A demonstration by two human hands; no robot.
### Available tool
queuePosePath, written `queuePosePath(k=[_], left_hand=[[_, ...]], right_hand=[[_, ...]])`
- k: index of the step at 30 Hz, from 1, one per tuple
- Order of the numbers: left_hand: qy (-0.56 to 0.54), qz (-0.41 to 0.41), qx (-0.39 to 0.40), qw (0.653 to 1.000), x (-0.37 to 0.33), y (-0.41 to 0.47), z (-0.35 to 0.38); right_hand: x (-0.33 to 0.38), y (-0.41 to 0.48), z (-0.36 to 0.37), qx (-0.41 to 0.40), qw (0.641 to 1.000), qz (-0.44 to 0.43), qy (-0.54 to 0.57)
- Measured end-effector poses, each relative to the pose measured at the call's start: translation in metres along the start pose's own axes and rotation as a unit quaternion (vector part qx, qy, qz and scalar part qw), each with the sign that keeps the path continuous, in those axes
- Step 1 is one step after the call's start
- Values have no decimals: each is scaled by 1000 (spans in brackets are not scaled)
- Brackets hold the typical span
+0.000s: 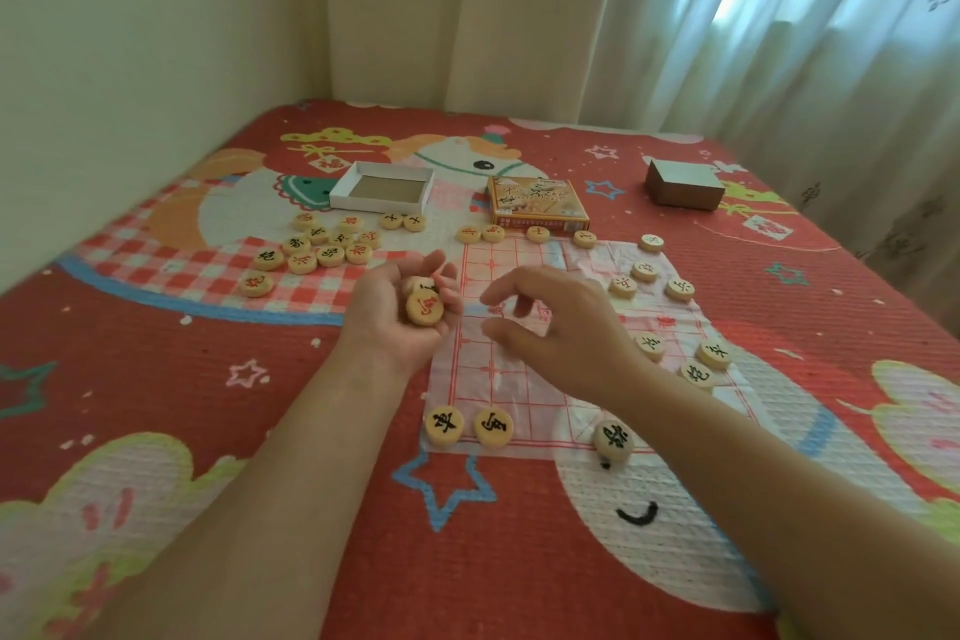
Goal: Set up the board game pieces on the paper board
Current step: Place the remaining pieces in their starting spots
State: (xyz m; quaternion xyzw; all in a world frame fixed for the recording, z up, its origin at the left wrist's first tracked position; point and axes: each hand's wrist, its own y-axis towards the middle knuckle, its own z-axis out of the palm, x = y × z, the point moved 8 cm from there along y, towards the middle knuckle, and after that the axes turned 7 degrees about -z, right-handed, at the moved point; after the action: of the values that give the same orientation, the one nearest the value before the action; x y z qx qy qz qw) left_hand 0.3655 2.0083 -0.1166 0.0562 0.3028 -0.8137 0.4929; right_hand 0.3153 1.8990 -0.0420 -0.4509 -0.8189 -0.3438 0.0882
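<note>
Several pieces (425, 309) are held cupped in the left hand (384, 320) at the 9 o'clock edge of the paper board (498, 379). The right hand (561, 327) hovers loosely curled above it (contents cannot be told). The thin sheet may be dragged by a wrist, displacing placed pieces (444, 424).

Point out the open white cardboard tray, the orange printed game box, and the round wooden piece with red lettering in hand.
open white cardboard tray (375, 204): head view, front wall.
orange printed game box (537, 202): head view, lid centre.
round wooden piece with red lettering (425, 308): head view, lettered face.
</note>
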Motion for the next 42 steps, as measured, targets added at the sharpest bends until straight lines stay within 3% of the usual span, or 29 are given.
queuePosePath(k=[10, 17, 24, 33, 42], left_hand=[[43, 1, -33, 999, 10, 3, 3], [69, -8, 25, 997, 13, 4, 12], [186, -6, 22, 982, 13, -2, 15], [223, 58, 19, 973, 6, 1, 18], [232, 81, 4, 969, -5, 18, 11]], right_hand=[[2, 18, 26, 2, 1000, 0, 5], [-5, 16, 10, -85, 996, -15, 3], [-12, 17, 4, -115, 993, -23, 26], [-32, 25, 10, -81, 991, 66, 87], [-84, 75, -23, -77, 989, 121, 20]])
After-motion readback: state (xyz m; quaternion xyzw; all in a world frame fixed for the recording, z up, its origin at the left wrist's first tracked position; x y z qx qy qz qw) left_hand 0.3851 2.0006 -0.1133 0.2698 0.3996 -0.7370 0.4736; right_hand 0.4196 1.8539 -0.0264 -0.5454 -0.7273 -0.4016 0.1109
